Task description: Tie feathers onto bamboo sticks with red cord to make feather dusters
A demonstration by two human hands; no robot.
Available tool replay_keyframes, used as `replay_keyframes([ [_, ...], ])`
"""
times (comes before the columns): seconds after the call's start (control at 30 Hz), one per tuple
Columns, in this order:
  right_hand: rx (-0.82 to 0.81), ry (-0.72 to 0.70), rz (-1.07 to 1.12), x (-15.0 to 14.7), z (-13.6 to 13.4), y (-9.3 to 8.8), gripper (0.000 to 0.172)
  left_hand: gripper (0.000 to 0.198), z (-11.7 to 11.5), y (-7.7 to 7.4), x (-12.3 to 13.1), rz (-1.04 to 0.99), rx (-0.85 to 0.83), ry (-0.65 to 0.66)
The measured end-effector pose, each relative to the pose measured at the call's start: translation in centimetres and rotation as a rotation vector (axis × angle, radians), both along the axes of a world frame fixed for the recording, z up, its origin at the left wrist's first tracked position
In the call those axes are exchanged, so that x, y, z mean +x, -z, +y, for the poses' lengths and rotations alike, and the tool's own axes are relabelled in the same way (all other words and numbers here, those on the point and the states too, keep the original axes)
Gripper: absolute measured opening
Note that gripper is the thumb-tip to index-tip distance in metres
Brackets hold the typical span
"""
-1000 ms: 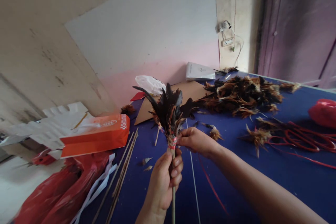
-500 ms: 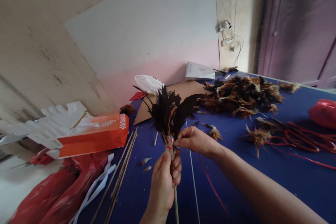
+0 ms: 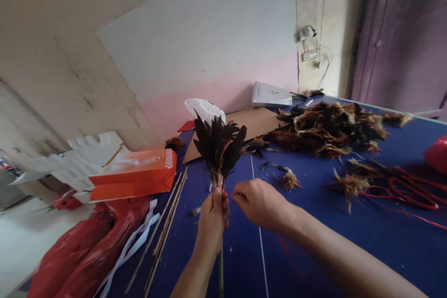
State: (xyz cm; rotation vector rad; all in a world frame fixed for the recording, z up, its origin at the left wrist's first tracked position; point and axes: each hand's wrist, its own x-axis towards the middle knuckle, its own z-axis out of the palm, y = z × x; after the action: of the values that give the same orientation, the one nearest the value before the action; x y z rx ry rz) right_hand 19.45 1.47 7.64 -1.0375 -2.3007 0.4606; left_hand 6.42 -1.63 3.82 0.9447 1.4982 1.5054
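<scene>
My left hand (image 3: 211, 214) is closed around a feather duster (image 3: 220, 149), just below its dark feathers. Red string (image 3: 219, 180) is wound at the base of the feathers, and the thin stick handle (image 3: 221, 270) comes out below my fist. Beside it on the right, a little apart from the stick, my right hand (image 3: 258, 202) is closed in a pinch. A loose red strand (image 3: 288, 251), blurred, hangs below the right wrist; the part between the fingers is too thin to see.
A large heap of brown and black feathers (image 3: 331, 128) lies at the right rear of the blue table (image 3: 296, 265). Red twine (image 3: 408, 188) is coiled at right. Thin sticks (image 3: 167, 228), an orange bag (image 3: 136, 179) and a red plastic bag (image 3: 91, 251) are on the left.
My right hand has pulled away from the wrapped base toward the right and slightly down. The left hand and the duster have shifted a little left, and the feathers have turned.
</scene>
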Motion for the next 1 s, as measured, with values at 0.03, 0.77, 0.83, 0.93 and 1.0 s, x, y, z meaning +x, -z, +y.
replay_keyframes([
  [0.03, 0.026, -0.035, -0.028, -0.1, -0.3, -0.1, 0.025, 0.035, 0.1, 0.0, -0.2, 0.06, 0.02, 0.004],
  [0.77, -0.44, -0.094, 0.469, -0.5, 0.4, -0.6, 0.019, 0.009, -0.8, -1.5, 0.4, 0.985, 0.134, 0.249],
  [0.83, -0.448, -0.121, 0.465, -0.1, 0.2, -1.0, 0.02, 0.01, -0.6, -2.2, 0.2, 1.04, 0.127, 0.241],
  [0.93, -0.498, -0.223, 0.422, 1.7, -0.2, -1.9, 0.02, 0.015, -0.3, -3.8, -1.3, 1.173, 0.13, 0.209],
  [1.0, -0.551, -0.286, 0.396, 3.8, -0.1, -2.6, 0.021, 0.016, -0.6, -4.8, -3.0, 1.252, 0.138, 0.223],
])
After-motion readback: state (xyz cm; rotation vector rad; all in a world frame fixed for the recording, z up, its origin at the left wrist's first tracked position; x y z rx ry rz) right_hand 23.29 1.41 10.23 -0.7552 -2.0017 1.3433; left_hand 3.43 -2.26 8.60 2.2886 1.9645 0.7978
